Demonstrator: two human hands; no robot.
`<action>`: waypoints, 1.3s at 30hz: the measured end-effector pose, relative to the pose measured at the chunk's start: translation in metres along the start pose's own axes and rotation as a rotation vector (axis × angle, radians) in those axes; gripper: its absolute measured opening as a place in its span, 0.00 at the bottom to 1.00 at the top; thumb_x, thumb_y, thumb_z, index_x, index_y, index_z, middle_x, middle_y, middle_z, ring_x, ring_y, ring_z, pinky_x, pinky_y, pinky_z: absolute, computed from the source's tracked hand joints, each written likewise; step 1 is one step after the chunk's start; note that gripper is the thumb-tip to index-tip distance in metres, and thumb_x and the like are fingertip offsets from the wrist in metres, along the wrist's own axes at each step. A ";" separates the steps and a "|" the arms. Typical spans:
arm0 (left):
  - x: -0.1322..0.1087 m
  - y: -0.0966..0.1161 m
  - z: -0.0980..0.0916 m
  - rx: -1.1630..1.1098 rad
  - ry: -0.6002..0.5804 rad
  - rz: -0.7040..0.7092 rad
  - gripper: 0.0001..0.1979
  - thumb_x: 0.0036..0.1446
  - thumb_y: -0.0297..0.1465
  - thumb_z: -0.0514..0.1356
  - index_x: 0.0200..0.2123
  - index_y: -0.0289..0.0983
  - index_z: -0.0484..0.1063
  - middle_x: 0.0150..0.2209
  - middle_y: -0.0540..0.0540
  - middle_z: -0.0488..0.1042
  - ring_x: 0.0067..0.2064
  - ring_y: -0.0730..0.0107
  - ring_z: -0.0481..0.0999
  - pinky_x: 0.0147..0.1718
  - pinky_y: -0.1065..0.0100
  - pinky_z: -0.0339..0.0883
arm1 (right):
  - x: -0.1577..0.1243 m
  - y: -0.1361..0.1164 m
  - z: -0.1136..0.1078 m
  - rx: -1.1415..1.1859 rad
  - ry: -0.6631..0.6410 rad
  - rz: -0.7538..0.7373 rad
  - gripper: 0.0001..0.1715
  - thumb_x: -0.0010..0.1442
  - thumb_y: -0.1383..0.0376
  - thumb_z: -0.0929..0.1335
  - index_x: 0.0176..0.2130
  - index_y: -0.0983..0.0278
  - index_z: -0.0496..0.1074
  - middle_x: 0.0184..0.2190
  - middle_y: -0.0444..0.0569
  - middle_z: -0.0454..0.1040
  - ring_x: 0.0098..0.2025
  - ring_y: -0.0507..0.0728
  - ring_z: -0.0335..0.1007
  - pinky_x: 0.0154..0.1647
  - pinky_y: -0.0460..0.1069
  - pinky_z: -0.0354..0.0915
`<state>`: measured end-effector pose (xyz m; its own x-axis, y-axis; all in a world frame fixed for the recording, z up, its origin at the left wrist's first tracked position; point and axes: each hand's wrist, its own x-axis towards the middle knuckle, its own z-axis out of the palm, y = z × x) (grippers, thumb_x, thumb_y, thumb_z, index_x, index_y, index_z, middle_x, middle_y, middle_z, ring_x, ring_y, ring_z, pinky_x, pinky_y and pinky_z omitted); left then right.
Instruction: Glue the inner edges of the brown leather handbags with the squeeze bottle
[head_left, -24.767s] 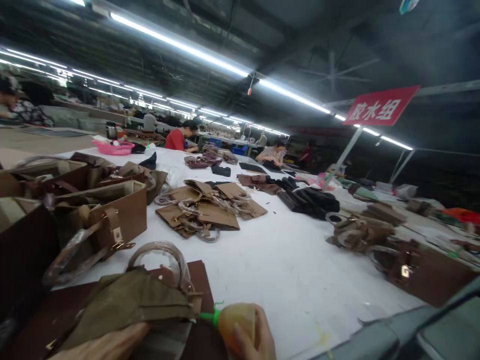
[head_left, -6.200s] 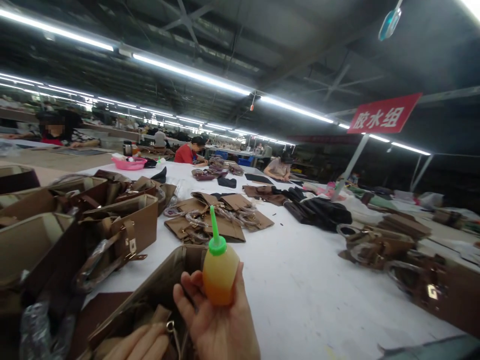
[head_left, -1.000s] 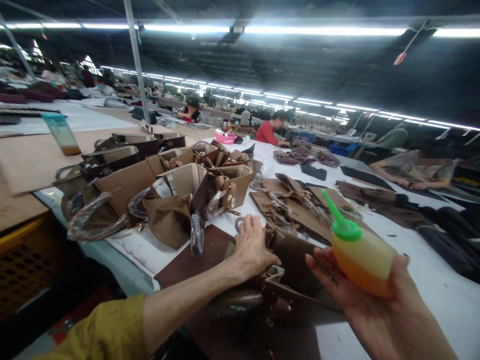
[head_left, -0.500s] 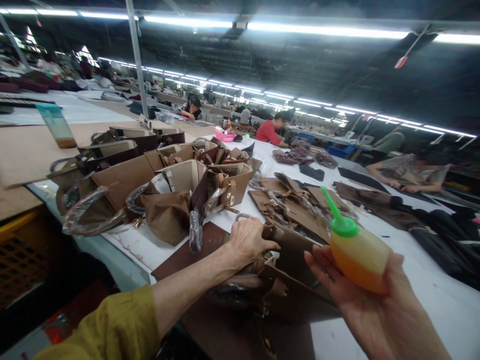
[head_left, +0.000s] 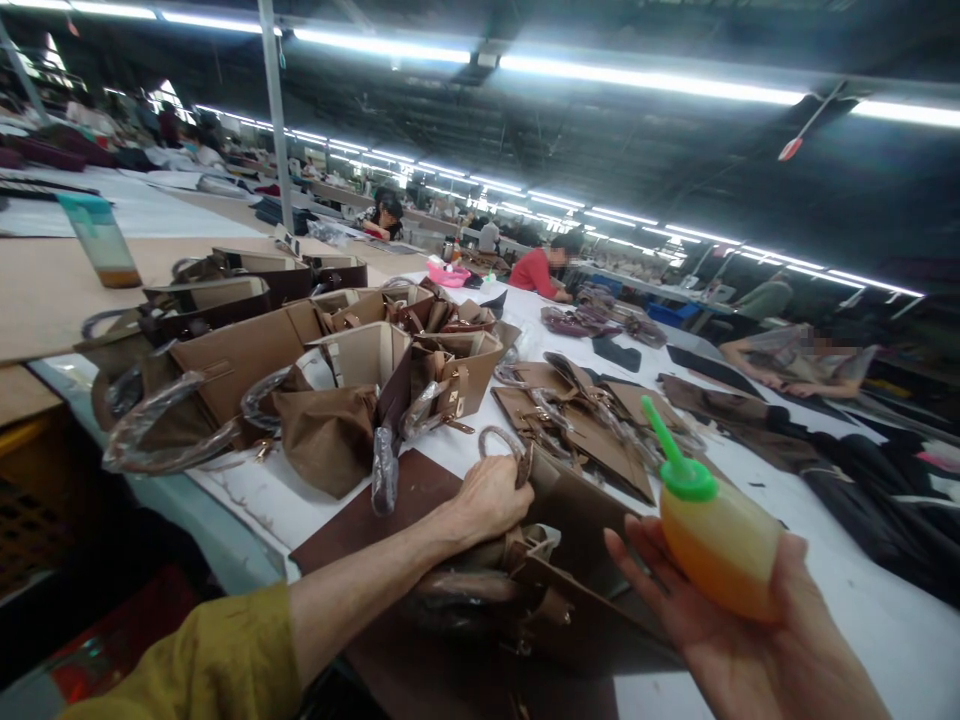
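My right hand (head_left: 757,655) cradles a squeeze bottle (head_left: 720,540) of orange liquid, its green nozzle tilted up and left. The bottle is held in the air to the right of an open brown handbag (head_left: 592,610). My left hand (head_left: 491,500) has its fingers closed on the bag's upper edge, close to a plastic-wrapped handle. The bag's mouth gapes toward me, and metal fittings show on its near side. Beneath it lies a dark brown sheet (head_left: 382,520). My left fingertips are hidden behind the bag's edge.
Several brown handbags (head_left: 240,340) with wrapped handles stand at the left. Flat bag pieces (head_left: 592,430) lie beyond my hands, dark material (head_left: 862,500) at the right. A teal-lidded container (head_left: 101,245) and a pink basket (head_left: 448,274) are farther back. Co-workers sit across the table.
My left hand has shifted slightly down, its thumb drawn in from sticking out to the right against the bag's edge. The bottle stays in my right hand. The view has shifted a little.
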<state>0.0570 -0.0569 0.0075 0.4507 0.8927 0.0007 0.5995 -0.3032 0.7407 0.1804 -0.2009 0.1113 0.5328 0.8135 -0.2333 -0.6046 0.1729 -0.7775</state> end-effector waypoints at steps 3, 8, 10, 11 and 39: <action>-0.002 -0.007 -0.005 -0.131 -0.093 0.099 0.10 0.52 0.29 0.51 0.33 0.34 0.71 0.30 0.44 0.74 0.34 0.63 0.74 0.32 0.68 0.64 | 0.002 0.000 -0.002 0.005 -0.023 -0.011 0.21 0.58 0.49 0.69 0.40 0.63 0.75 0.34 0.54 0.77 0.37 0.62 0.76 0.41 0.62 0.73; -0.001 -0.018 -0.010 -0.612 -0.222 0.188 0.10 0.51 0.28 0.53 0.37 0.34 0.69 0.31 0.49 0.71 0.31 0.71 0.69 0.32 0.71 0.62 | 0.003 -0.004 -0.010 0.022 0.008 -0.026 0.24 0.56 0.47 0.69 0.41 0.64 0.75 0.36 0.53 0.77 0.39 0.61 0.75 0.44 0.60 0.72; -0.001 -0.015 -0.010 -0.761 -0.237 0.164 0.10 0.49 0.29 0.56 0.36 0.33 0.69 0.31 0.49 0.70 0.32 0.71 0.68 0.32 0.71 0.61 | 0.002 -0.007 -0.015 0.056 0.041 -0.001 0.25 0.57 0.47 0.69 0.40 0.65 0.75 0.35 0.54 0.76 0.41 0.60 0.74 0.45 0.58 0.72; -0.001 -0.011 -0.011 -0.810 -0.240 0.162 0.10 0.48 0.30 0.58 0.35 0.33 0.69 0.31 0.49 0.70 0.33 0.71 0.68 0.33 0.71 0.61 | 0.001 -0.009 -0.018 0.082 0.065 0.011 0.25 0.57 0.47 0.69 0.40 0.65 0.75 0.34 0.54 0.76 0.41 0.60 0.74 0.45 0.57 0.71; 0.068 0.178 -0.012 0.480 -0.759 0.781 0.13 0.52 0.29 0.59 0.18 0.35 0.63 0.16 0.55 0.57 0.24 0.75 0.58 0.26 0.69 0.52 | -0.041 0.030 -0.149 0.702 0.216 0.373 0.24 0.47 0.58 0.76 0.44 0.63 0.74 0.36 0.54 0.74 0.32 0.55 0.70 0.32 0.50 0.71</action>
<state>0.1869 -0.0463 0.1472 0.9835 0.0344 -0.1778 0.1023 -0.9155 0.3892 0.2288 -0.3124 0.0104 0.2822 0.7737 -0.5673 -0.9558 0.2777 -0.0969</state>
